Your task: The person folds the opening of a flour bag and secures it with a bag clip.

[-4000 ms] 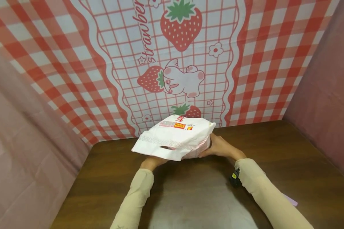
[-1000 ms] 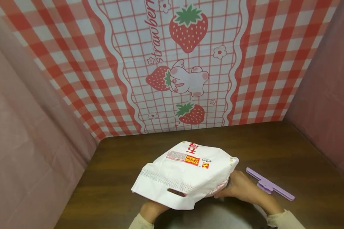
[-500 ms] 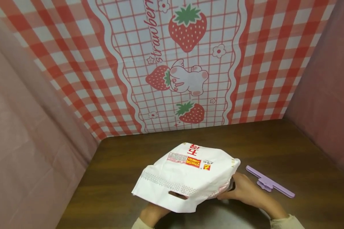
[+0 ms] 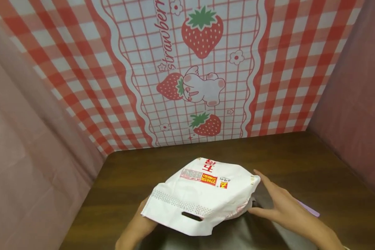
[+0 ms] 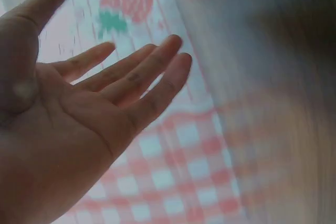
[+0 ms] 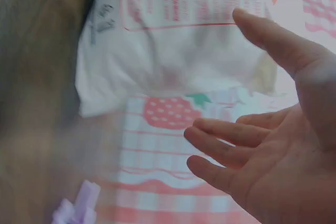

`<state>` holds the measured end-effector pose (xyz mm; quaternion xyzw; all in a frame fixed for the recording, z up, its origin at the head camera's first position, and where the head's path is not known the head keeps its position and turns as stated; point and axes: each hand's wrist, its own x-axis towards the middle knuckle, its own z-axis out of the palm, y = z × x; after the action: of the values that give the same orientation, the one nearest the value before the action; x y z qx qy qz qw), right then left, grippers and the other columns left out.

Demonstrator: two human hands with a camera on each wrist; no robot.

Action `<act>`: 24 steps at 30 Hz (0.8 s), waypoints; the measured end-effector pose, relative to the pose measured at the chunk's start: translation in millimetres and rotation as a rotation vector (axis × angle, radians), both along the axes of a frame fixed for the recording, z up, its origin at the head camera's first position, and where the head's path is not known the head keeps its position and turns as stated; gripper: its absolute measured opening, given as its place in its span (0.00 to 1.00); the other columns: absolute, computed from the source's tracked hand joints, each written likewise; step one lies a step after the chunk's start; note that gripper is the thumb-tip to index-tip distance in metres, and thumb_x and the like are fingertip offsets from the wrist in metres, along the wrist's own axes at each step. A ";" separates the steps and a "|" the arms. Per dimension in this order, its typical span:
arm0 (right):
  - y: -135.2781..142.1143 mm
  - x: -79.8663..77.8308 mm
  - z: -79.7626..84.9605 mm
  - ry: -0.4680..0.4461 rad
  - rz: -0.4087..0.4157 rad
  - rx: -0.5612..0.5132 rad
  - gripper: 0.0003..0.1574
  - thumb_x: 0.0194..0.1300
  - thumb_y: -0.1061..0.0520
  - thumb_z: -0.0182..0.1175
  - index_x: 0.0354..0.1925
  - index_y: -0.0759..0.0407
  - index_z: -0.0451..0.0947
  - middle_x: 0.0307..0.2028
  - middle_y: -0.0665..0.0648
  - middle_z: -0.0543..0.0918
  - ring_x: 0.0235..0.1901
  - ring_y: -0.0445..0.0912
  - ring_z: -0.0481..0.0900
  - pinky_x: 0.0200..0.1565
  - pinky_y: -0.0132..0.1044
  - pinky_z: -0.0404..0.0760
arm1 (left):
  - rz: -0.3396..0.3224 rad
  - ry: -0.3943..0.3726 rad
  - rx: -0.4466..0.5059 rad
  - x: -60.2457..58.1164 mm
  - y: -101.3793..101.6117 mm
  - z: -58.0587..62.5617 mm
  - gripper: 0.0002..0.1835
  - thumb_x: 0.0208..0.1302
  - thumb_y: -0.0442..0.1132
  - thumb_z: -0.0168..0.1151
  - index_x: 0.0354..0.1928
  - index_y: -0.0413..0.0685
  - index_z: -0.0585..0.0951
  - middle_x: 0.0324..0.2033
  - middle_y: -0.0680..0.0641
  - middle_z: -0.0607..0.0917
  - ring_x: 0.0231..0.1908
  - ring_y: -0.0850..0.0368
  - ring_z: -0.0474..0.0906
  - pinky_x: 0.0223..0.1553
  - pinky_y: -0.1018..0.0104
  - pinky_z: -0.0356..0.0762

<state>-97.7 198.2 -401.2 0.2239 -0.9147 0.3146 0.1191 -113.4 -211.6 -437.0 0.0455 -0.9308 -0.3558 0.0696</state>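
Note:
A white plastic package [image 4: 190, 194] with red and yellow print and a slotted carry handle at its near edge sits on the wooden table in the head view. My left hand [image 4: 142, 222] is at its left side, fingers partly hidden behind the handle flap; in the left wrist view that hand's fingers [image 5: 152, 93] are spread with nothing in them. To the right of the package, my right hand [image 4: 279, 205] has thumb and fingers apart beside its corner. The right wrist view shows the package's printed underside [image 6: 173, 51] near this hand's relaxed fingers.
A purple bag-sealing clip [image 4: 309, 209] lies on the dark table [image 4: 287, 152] to the right, partly covered by my right forearm. Behind the table hangs a red checked strawberry cloth [image 4: 203, 62], with pink curtains [image 4: 28, 139] at the sides.
The package has come down and nearer from its raised position several seconds ago. In the last half second both hands loosened and moved outward from its sides.

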 end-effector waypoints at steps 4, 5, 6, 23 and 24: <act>1.1 11.2 15.4 0.127 -0.052 0.103 0.68 0.48 0.44 0.79 0.78 0.52 0.52 0.66 0.65 0.71 0.57 0.58 0.77 0.53 0.52 0.79 | -0.335 0.363 -0.064 14.4 -22.8 14.8 0.25 0.60 0.26 0.67 0.61 0.41 0.77 0.54 0.43 0.84 0.53 0.48 0.81 0.54 0.56 0.79; 0.7 13.2 18.8 0.174 -0.051 0.115 0.67 0.47 0.46 0.79 0.77 0.53 0.54 0.66 0.65 0.71 0.57 0.56 0.77 0.57 0.46 0.77 | -0.320 0.430 -0.063 15.7 -27.6 18.6 0.24 0.60 0.24 0.66 0.59 0.40 0.78 0.51 0.43 0.85 0.50 0.48 0.83 0.52 0.60 0.80; -0.5 14.7 22.0 0.234 -0.051 0.131 0.62 0.51 0.42 0.76 0.76 0.55 0.56 0.66 0.63 0.71 0.58 0.55 0.77 0.60 0.38 0.75 | -0.288 0.488 -0.046 18.1 -30.4 24.0 0.22 0.59 0.22 0.65 0.57 0.40 0.79 0.49 0.44 0.86 0.47 0.50 0.84 0.50 0.66 0.80; -45.2 17.3 58.6 0.409 0.223 0.322 0.33 0.62 0.45 0.69 0.63 0.52 0.76 0.66 0.56 0.74 0.65 0.55 0.71 0.54 0.55 0.78 | -0.676 0.761 -0.523 44.7 62.5 77.4 0.34 0.61 0.65 0.63 0.60 0.50 0.77 0.63 0.43 0.74 0.64 0.46 0.70 0.60 0.52 0.68; -46.0 16.6 57.7 0.396 0.220 0.325 0.35 0.58 0.48 0.73 0.62 0.52 0.77 0.64 0.56 0.75 0.64 0.56 0.72 0.54 0.56 0.78 | -0.687 0.730 -0.578 45.6 67.8 75.4 0.37 0.57 0.67 0.65 0.61 0.51 0.76 0.64 0.43 0.73 0.65 0.46 0.68 0.60 0.51 0.68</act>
<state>-81.1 152.2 -343.4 0.3951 -0.8823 0.1249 0.2235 -67.9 -143.8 -361.6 -0.4059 -0.8673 -0.0818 0.2764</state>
